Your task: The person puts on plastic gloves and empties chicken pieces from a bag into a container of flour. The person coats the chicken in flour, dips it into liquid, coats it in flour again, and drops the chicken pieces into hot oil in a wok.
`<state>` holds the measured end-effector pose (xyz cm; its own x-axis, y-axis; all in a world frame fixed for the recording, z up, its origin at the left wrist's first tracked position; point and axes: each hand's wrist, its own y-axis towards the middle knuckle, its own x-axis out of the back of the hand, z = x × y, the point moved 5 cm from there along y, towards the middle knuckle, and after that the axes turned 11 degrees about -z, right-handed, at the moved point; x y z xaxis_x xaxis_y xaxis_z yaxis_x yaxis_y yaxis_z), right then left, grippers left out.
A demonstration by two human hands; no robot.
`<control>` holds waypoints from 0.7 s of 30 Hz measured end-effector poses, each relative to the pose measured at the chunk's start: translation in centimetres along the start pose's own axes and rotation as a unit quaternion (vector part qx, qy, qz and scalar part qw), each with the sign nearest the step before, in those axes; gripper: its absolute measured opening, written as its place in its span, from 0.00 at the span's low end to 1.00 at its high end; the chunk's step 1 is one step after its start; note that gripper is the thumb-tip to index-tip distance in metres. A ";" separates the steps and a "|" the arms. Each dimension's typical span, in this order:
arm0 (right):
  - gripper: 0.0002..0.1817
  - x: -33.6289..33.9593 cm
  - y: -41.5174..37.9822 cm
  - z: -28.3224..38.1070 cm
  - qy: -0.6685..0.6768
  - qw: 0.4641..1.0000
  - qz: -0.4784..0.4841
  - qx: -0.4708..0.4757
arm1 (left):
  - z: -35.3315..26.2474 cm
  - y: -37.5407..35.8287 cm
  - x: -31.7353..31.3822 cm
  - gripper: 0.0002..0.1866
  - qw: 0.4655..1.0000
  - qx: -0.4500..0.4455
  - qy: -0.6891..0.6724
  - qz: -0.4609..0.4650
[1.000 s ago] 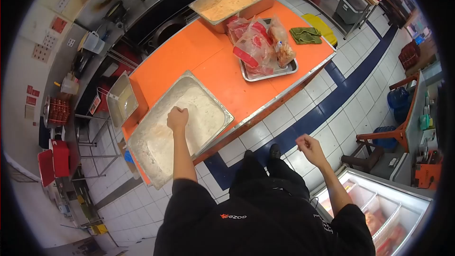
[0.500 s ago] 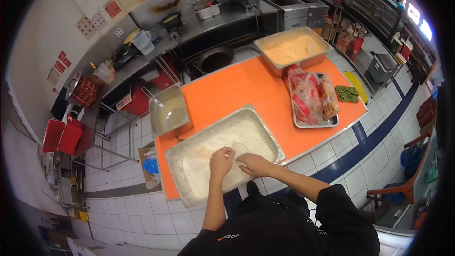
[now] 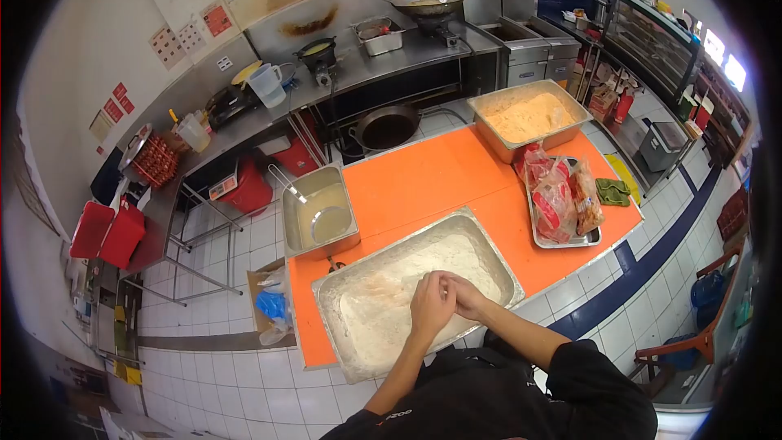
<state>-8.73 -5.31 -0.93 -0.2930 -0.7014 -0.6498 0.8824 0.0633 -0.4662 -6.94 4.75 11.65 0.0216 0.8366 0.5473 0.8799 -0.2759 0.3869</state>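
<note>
My left hand (image 3: 432, 303) and my right hand (image 3: 466, 295) meet over a large metal tray (image 3: 498, 262) of white flour-like powder (image 3: 379, 314). Both have their fingers curled in against each other, closed. Whatever lies between them, if anything, is hidden by the fingers. The powder is spread unevenly, with a slightly orange patch left of my hands. Beyond the tray's left corner stands a deep metal container (image 3: 349, 226) of pale liquid, with a long-handled round strainer or ladle (image 3: 329, 223) resting in it.
On the orange tabletop (image 3: 407, 179) stand a metal pan (image 3: 491, 137) of orange-tinted powder, a small tray with plastic bags (image 3: 555, 205), and a green cloth (image 3: 612, 191). A cardboard box (image 3: 265, 293) sits left of the table. A steel counter (image 3: 358, 73) with pans runs behind.
My hands were slightly apart over the powder, with a pale piece near the fingers. They have come together and closed. The camera view has shifted, so the table appears lower and further right.
</note>
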 end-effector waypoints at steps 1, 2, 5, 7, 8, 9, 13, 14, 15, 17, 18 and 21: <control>0.28 -0.2 0.7 0.2 0.063 0.998 0.023 0.011 | 0.2 -0.2 0.1 0.11 1.000 -0.001 0.001 -0.001; 0.28 0.1 0.9 -0.2 0.064 0.998 0.023 0.010 | 0.3 -0.5 0.4 0.11 0.999 -0.007 0.020 -0.023; 0.26 -2.5 -2.4 2.6 0.068 0.993 -0.092 0.037 | 2.1 -0.6 0.3 0.09 0.999 0.001 0.043 -0.015; 0.26 -2.9 -3.2 3.4 0.073 0.988 -0.130 0.039 | 2.9 -0.8 0.2 0.08 0.999 0.020 0.048 0.013; 0.26 -2.1 -2.6 2.7 0.073 0.988 -0.131 0.033 | 2.8 -0.6 0.1 0.07 0.998 -0.023 0.056 0.016; 0.27 -0.8 -1.6 2.3 0.096 0.984 -0.126 0.076 | 2.4 -0.6 0.1 0.06 0.996 -0.067 0.063 0.019; 0.24 0.9 -0.8 1.7 0.138 0.963 -0.178 0.147 | 0.5 -1.7 -0.4 0.06 0.993 -0.117 0.021 0.025; 0.21 0.6 -0.8 1.6 0.119 0.968 -0.158 0.155 | 0.4 -2.1 -0.8 0.06 0.995 -0.096 -0.001 0.027; 0.21 0.9 -0.5 1.7 0.119 0.968 -0.159 0.150 | 0.2 -2.1 -0.8 0.06 0.996 -0.076 -0.024 0.027; 0.20 1.4 -0.2 0.4 0.119 0.979 -0.153 0.069 | 0.0 -2.3 -0.8 0.07 0.998 -0.046 -0.028 0.030; 0.20 1.0 -0.5 0.7 0.118 0.979 -0.158 0.057 | -0.3 -2.2 -0.6 0.07 0.998 -0.051 -0.020 0.011; 0.35 -2.4 -1.7 2.1 0.145 0.987 -0.058 0.025 | 0.1 -2.1 -0.4 0.07 0.999 -0.036 -0.006 0.003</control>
<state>-8.80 -5.22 2.66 -0.4793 -0.4682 -0.7424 0.8520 -0.0450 -0.5216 -8.81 5.00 10.54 0.0320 0.8403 0.5412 0.8428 -0.3138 0.4373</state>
